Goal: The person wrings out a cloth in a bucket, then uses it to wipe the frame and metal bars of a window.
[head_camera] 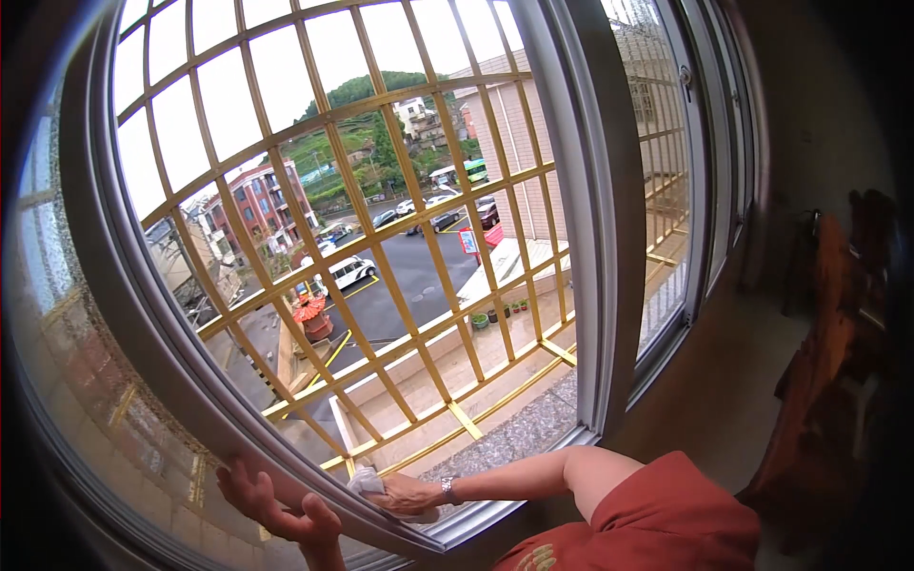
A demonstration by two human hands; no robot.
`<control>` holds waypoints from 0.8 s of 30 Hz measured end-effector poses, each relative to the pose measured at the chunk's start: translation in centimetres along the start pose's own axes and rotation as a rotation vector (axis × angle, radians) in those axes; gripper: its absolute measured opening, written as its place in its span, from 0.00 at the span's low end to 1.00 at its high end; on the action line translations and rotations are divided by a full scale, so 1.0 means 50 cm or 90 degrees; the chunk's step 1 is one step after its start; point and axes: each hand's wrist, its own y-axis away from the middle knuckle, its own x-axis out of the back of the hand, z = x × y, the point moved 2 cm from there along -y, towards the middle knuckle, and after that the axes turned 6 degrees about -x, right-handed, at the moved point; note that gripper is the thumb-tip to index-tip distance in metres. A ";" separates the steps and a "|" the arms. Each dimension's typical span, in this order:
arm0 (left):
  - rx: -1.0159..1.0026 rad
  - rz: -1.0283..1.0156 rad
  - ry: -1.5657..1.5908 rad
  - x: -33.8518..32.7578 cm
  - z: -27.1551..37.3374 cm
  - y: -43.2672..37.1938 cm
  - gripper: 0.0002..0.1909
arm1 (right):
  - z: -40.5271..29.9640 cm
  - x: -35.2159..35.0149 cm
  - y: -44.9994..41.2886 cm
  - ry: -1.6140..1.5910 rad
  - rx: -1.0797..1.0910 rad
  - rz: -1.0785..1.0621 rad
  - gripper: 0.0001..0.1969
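My right hand (405,494), with a metal-band watch (448,489) on its wrist, grips a white cloth (365,481) low in the open window, close to the left frame post and the granite sill (514,428). Part of the cloth shows under the hand, near the window track (475,527). My left hand (278,503) is raised at the lower left with its fingers apart. Nothing is in it, and it lies beside or against the lower part of the left window frame (178,385); contact cannot be told.
Outside the opening stands a gold-coloured metal security grille (414,332). A glass pane (107,357) is on the left, and more framed panes (660,178) run along the right. Reddish wooden furniture (807,400) stands at the far right. Parked vehicles show below outside.
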 end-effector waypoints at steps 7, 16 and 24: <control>-0.036 0.009 -0.049 -0.023 0.008 0.001 0.23 | -0.108 0.361 0.122 0.002 0.022 0.399 0.11; -0.012 0.053 -0.022 -0.014 0.000 0.008 0.22 | -0.835 0.718 0.180 1.305 0.532 0.968 0.28; 0.027 0.100 0.035 -0.014 -0.005 -0.007 0.21 | -0.667 0.734 0.201 1.676 -0.349 0.848 0.18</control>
